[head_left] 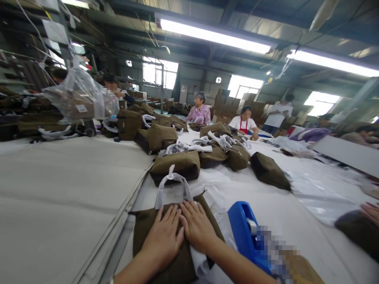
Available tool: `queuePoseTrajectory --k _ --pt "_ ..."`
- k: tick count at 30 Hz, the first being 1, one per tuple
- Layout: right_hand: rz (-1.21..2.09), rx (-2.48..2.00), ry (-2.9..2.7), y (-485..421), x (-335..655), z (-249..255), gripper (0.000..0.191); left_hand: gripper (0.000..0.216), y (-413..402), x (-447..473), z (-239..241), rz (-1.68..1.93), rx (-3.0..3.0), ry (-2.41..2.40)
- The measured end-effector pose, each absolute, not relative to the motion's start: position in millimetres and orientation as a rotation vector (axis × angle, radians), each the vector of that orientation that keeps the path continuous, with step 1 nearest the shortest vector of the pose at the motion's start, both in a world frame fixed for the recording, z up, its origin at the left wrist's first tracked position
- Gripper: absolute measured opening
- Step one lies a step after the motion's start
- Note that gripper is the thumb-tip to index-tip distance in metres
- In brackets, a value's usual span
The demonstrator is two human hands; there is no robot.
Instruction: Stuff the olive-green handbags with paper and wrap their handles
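Note:
An olive-brown fabric bag [145, 230] lies on the white-covered table right in front of me. Its handle [160, 193], wrapped in white material, loops up beyond the top edge. My left hand [166, 232] rests flat on the bag near that edge, fingers stretched forward. Beside it lies my right hand [197, 225], also flat with fingers extended, the two hands touching near the index fingers. White wrapping [199, 258] shows under my right forearm. To the right stands a blue tape dispenser [241, 228].
Several similar bags [174, 165] with wrapped handles are heaped ahead. One dark bag [269, 171] lies apart on the right, near clear plastic sheets [319, 193]. Another person's hand [371, 211] touches a bag [359, 232] at the right edge. Several people work farther back.

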State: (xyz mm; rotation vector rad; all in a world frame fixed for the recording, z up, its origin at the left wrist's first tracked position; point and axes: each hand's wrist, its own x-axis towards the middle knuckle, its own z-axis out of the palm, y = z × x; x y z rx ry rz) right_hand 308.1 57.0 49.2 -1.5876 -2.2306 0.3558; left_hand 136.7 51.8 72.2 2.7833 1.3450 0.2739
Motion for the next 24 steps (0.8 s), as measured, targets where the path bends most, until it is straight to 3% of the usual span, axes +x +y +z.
queuePoseTrajectory --k 9,13,16,19,21,24 --pt "0.496 -1.477 -1.922 54.9 323.1 65.3 0.048 0.048 51.7 122.4 73.3 0.513 2.751 1.36" --pt "0.602 -1.61 -1.534 42.8 361.9 58.8 0.065 0.048 36.5 86.2 58.2 0.783 2.562 1.577" --pt "0.843 -1.683 -1.293 27.2 381.7 47.3 0.083 0.075 20.5 63.8 34.7 1.102 1.935 1.759" --pt "1.217 -1.507 -1.092 13.7 380.8 47.4 0.076 0.11 8.9 59.8 16.0 1.13 1.176 1.606" --pt "1.417 -1.289 -0.939 7.3 375.2 55.1 0.071 0.12 3.5 62.0 9.2 1.125 0.923 1.469" --pt "1.429 -1.158 -0.838 -2.6 373.1 67.7 0.074 0.119 -5.9 56.0 0.0 1.227 0.961 1.426"
